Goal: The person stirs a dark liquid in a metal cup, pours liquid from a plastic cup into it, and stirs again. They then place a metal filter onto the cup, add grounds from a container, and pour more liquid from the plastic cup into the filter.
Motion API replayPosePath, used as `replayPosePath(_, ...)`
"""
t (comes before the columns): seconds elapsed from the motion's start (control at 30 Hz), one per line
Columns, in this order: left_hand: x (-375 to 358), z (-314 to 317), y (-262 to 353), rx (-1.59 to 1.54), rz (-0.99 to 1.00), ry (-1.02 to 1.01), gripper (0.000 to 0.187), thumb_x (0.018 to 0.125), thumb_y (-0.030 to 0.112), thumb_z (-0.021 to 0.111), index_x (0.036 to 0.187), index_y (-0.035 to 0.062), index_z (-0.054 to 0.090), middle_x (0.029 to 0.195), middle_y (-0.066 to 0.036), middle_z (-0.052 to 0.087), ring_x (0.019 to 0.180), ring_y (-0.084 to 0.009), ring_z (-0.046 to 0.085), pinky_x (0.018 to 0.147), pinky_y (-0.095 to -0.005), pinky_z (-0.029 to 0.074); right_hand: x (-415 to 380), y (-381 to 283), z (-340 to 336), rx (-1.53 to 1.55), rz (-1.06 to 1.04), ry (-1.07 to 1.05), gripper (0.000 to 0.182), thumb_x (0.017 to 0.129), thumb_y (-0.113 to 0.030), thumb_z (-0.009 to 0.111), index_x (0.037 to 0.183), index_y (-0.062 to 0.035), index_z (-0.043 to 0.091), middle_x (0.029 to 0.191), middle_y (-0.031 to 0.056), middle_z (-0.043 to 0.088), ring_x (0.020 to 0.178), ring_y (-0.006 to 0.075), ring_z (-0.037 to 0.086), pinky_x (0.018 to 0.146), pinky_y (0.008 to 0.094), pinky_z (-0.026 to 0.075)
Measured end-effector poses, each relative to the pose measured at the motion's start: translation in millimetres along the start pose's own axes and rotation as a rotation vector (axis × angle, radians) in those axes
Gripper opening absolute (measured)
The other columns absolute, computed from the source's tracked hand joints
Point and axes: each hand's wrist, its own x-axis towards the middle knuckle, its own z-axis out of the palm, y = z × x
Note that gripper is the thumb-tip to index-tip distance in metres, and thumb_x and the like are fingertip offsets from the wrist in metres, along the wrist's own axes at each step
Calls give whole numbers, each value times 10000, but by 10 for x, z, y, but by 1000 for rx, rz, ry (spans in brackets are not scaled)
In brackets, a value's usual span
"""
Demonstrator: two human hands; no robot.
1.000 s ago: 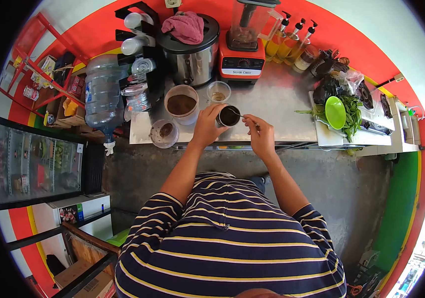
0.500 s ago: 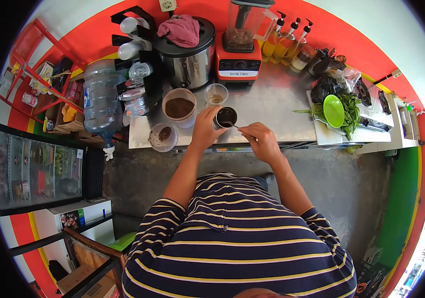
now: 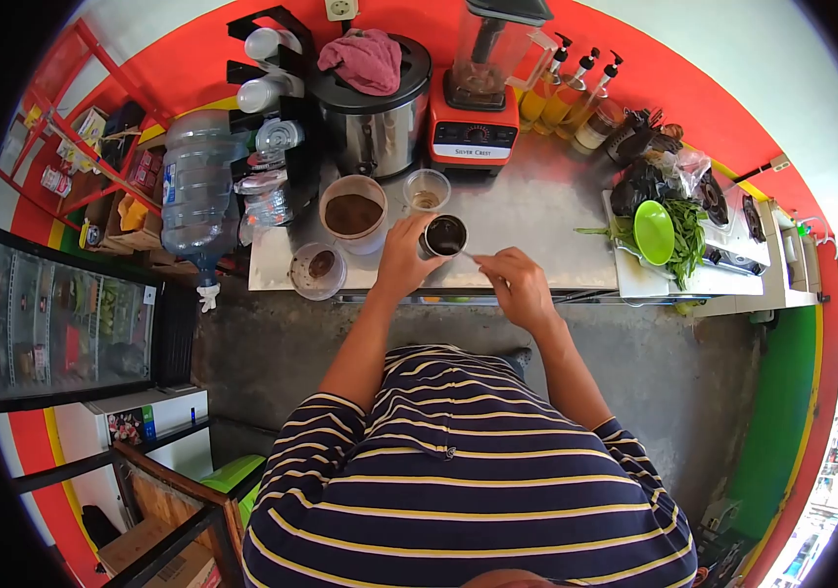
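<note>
"What's moved?"

"The right hand (image 3: 520, 285) has come down towards the body, and the spoon (image 3: 469, 255) with it. Its handle now crosses the near-right side of the cup (image 3: 444, 221)."

"And the hands themselves?"

"The left hand (image 3: 402, 257) is wrapped around the cup's left side; the right pinches the spoon's handle between thumb and fingers."

"Where's the cup exactly?"

"By the front edge of the surface (image 3: 556, 235), just nearer the body than the clear container (image 3: 426, 182). I can't tell whether its base touches down."

"How would it handle?"

"I'd guess stiff walls and modest weight, with dark contents that could spill if tipped. Best held around the side, below the rim. The spoon looks light, thin and rigid, perhaps slippery if wet; pinch it near the outer end."

"Which way do they point?"

"The cup's mouth faces up, its long axis roughly upright, though a slight tilt is hard to judge. The spoon's long axis slants from the right fingertips left and away from the body, into the mouth."
</note>
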Motion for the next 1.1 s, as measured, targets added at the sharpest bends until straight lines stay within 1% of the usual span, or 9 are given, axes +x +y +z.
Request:
replayPosePath(0.13,3,-3,33,6,-4,-21,791,706,144,983,1420,71,650,1372,-126,704,1244,-378,636,1078,-487,487,116,-51,35,-82,78,53,259,926,-25,785,1183,-38,810,966,119,796,911,338,716,804,450,592)
replayPosePath(0.33,-7,-26,51,-9,-14,-16,796,701,116,976,1424,73,645,1386,-124,690,1263,-387,625,1091,-484,485,10,-81,163,41,-33,3,255,934,-26,784,1188,-35,810,1010,143,804,912,348,717,804,454,587)
replayPosePath(0.43,-7,-32,53,-12,9,-26,794,704,117,974,1426,78,645,1385,-121,691,1265,-387,626,1088,-486,489,75,-76,137,26,55,13,253,937,-39,790,1189,-33,809,1014,135,806,903,351,712,806,454,590)
replayPosePath(0.5,23,-38,63,8,-1,-49,790,707,114,970,1426,82,645,1386,-119,690,1267,-383,627,1087,-486,493,191,-91,121,-43,-20,144,268,911,-18,788,1176,-44,812,991,119,799,882,333,712,795,446,591)
replayPosePath(0.53,35,-39,68,10,4,-55,790,707,114,970,1426,82,645,1386,-119,690,1267,-383,627,1087,-486,493,211,-114,115,-42,-16,150,268,911,-18,788,1176,-44,812,991,119,799,882,333,712,795,446,591)
replayPosePath(0.7,18,-45,101,14,-3,-30,783,709,107,965,1424,85,647,1385,-114,692,1259,-374,630,1088,-480,501,55,-227,232,-257,-86,66,296,835,23,778,1120,-55,797,974,81,790,875,277,733,779,412,597)
replayPosePath(0.8,10,-93,101,0,15,-41,780,705,102,962,1419,82,650,1384,-116,694,1258,-374,631,1087,-481,503,-27,-304,343,-205,-116,84,270,837,18,778,1099,-46,781,955,81,783,881,278,740,766,416,597)
replayPosePath(1.03,31,-49,88,9,-2,-54,785,700,94,959,1421,77,649,1390,-118,693,1267,-377,628,1088,-482,502,157,-177,240,-112,-55,134,266,847,15,773,1101,-60,786,962,75,787,899,282,747,762,422,604)
replayPosePath(1.1,32,-53,90,8,-18,-43,787,699,98,962,1420,78,649,1390,-118,693,1267,-377,628,1089,-482,501,109,-124,198,-124,-146,35,285,835,18,775,1109,-62,789,973,72,790,909,279,749,771,416,608)
